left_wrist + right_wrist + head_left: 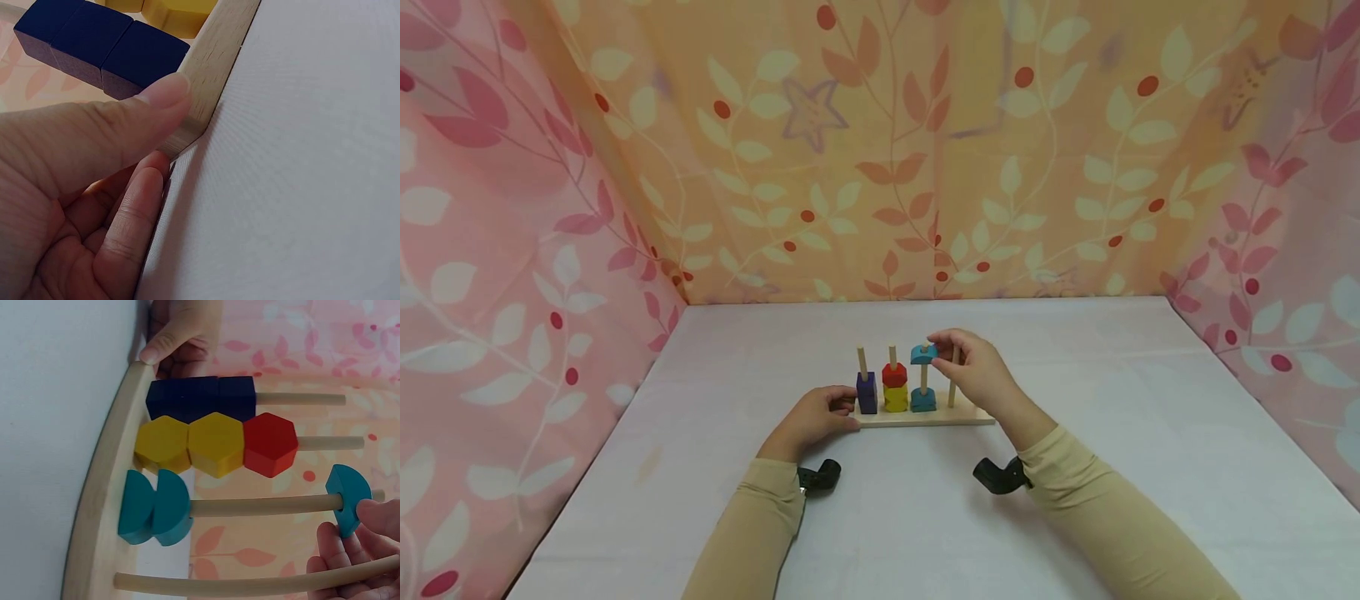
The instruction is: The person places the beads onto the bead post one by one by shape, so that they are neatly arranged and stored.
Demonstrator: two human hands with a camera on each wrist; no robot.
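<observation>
Right hand: the right hand [976, 371] pinches a teal half-round block [347, 497] between thumb and fingertips, right at the top of the third peg [265, 505].
Left hand: the left hand [817, 414] grips the left end of the wooden base [211, 65], thumb on top and fingers curled beside the edge, just next to the dark blue blocks [94, 44].
Block position: it sits threaded near the peg's tip, well apart from the two teal blocks [153, 507] resting at the bottom.
Axis: the peg stands upright from the base; the block's flat faces lie across it, so its hole runs along the peg.
Doing it well: probably best kept level on the peg so the hole does not bind, with the base held flat on the white table [1075, 500].
Neighbours: the red block [270, 445] tops two yellow hexagons [190, 445]; the fourth peg [250, 584] is bare.
</observation>
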